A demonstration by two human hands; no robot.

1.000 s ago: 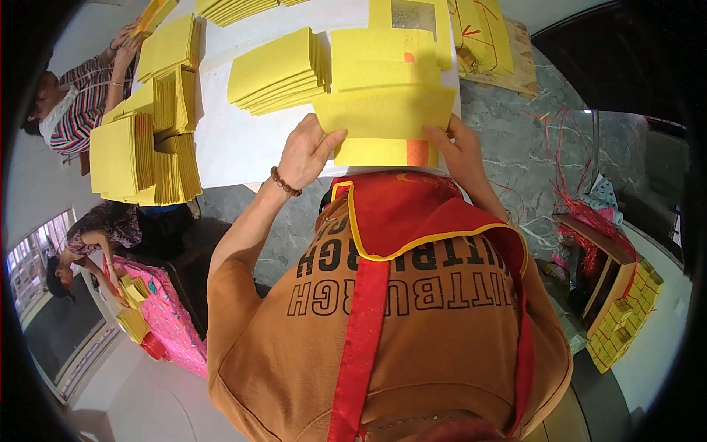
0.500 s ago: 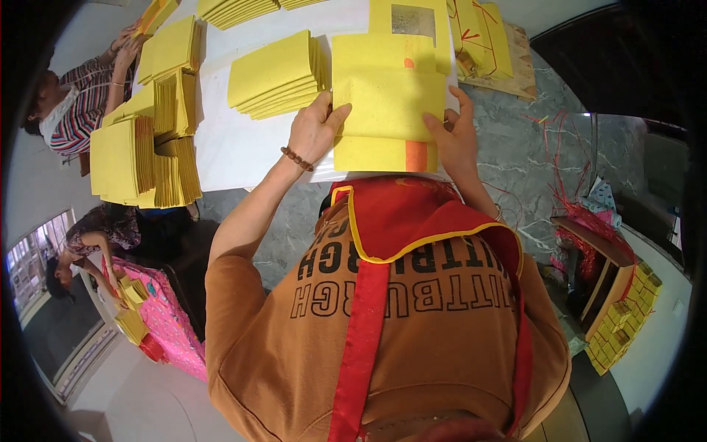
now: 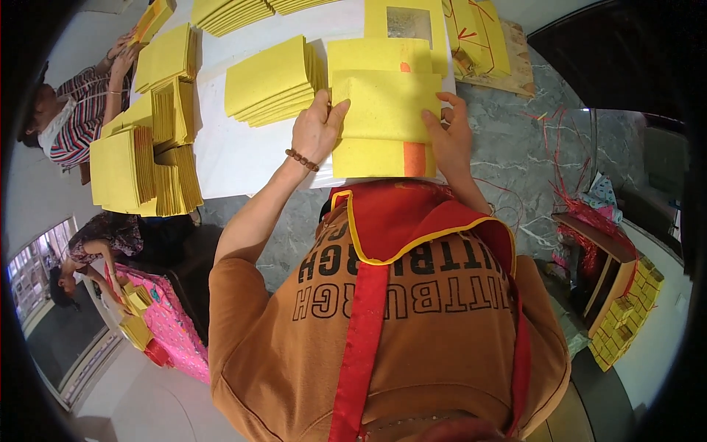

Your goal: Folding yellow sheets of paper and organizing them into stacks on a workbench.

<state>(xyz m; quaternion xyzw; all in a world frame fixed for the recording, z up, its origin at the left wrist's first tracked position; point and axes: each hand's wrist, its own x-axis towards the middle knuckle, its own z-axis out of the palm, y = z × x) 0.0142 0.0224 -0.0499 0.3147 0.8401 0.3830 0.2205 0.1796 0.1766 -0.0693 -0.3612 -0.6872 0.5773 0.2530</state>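
Observation:
A folded sheet of yellow paper (image 3: pixel 387 103) is held flat at the white table's near edge. My left hand (image 3: pixel 319 129) grips its left edge between thumb and fingers. On its right edge, the thumb of my right hand (image 3: pixel 449 132) lies on top with the fingers curled around the side. More yellow paper with an orange patch (image 3: pixel 414 158) shows below it, and another yellow piece (image 3: pixel 379 54) shows above. A fanned stack of folded yellow paper (image 3: pixel 269 81) lies just left of my left hand.
Stacks of yellow paper (image 3: pixel 121 169) line the left side of the white table (image 3: pixel 236 158). A person in a striped top (image 3: pixel 74 132) works beyond them; another bends over a pink-covered table (image 3: pixel 166 317). Bundles tied with red string (image 3: pixel 482 44) rest on a board at the far right.
Both hands keep their hold on the yellow paper, with hardly any movement. The whole view has shifted slightly.

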